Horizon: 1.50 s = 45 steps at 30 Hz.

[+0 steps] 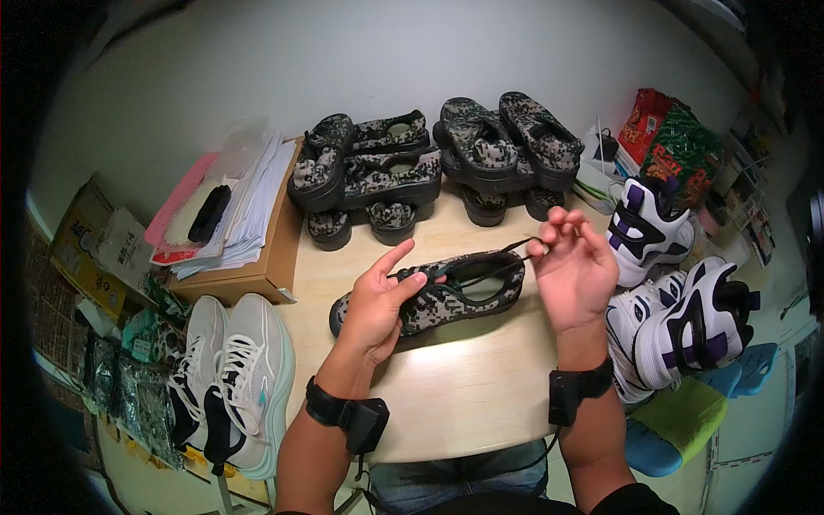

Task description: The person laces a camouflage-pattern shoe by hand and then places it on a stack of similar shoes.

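Observation:
A digital-camouflage lace-up shoe lies on the table before me, its toe to the left and its opening to the right. My left hand rests across its front part, pinching the dark shoelace near the eyelets between thumb and a finger; the index finger points away. Right of the heel, my right hand is raised, palm towards me. Its fingertips hold a lace end, and the lace stretches back over the shoe's opening. The left hand hides part of the toe area.
Stacked camouflage shoes and a second stack stand along the wall. At left are a cardboard box with papers and pale running shoes. White-and-purple sneakers crowd the right edge, near snack bags and a colourful stool.

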Tool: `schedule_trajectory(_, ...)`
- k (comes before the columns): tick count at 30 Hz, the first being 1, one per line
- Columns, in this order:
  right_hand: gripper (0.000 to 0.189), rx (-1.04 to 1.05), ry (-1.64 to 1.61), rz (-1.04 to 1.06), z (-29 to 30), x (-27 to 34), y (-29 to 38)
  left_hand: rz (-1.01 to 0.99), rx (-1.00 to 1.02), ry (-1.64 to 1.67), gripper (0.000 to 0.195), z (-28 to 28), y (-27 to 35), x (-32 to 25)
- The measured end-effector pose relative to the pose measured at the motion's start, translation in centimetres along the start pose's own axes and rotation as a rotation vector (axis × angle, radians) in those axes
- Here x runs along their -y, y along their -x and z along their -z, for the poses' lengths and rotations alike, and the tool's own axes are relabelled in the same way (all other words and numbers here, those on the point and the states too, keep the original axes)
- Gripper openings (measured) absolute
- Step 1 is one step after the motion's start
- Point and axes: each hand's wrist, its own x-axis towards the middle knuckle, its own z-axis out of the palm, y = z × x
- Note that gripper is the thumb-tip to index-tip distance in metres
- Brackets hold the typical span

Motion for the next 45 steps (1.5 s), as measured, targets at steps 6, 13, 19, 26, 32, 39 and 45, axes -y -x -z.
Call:
schedule_trajectory(6, 0.012, -0.328, 1.087, 0.129, 0.2, -0.1, -0.5, -0.008, 0.012, -0.015, 0.056, -0.6, 0.2, 0.0)
schedule_trajectory(13, 0.013, -0.038, 1.261, 0.112, -2.7, -2.0, 1.7, 0.022, 0.0, 0.061, 0.054, -0.4, 0.4, -0.1)
schedule_trajectory(19, 0.009, 0.173, 1.44, 0.148, -3.1, -4.4, 2.6, 0.033, 0.015, 0.096, 0.057, -0.1, 0.5, 0.2)
schedule_trajectory(26, 0.015, 0.152, 1.39, -0.091, -2.8, -5.1, 2.8, 0.072, 0.173, 0.302, 0.069, -0.2, 0.5, 0.2)
schedule_trajectory(32, 0.023, 0.11, 1.357, -0.287, -2.3, -4.9, 2.3, 0.05, 0.248, 0.359, 0.072, -0.3, 0.5, 0.3)
schedule_trajectory(39, 0.023, 0.118, 1.253, -0.247, -1.9, -5.4, 2.4, 0.063, 0.236, 0.371, 0.07, -0.3, 0.6, 0.1)
schedule_trajectory(45, 0.02, 0.112, 1.232, -0.181, -1.9, -5.4, 2.5, 0.053, 0.167, 0.329, 0.066, -0.4, 0.5, 0.3)
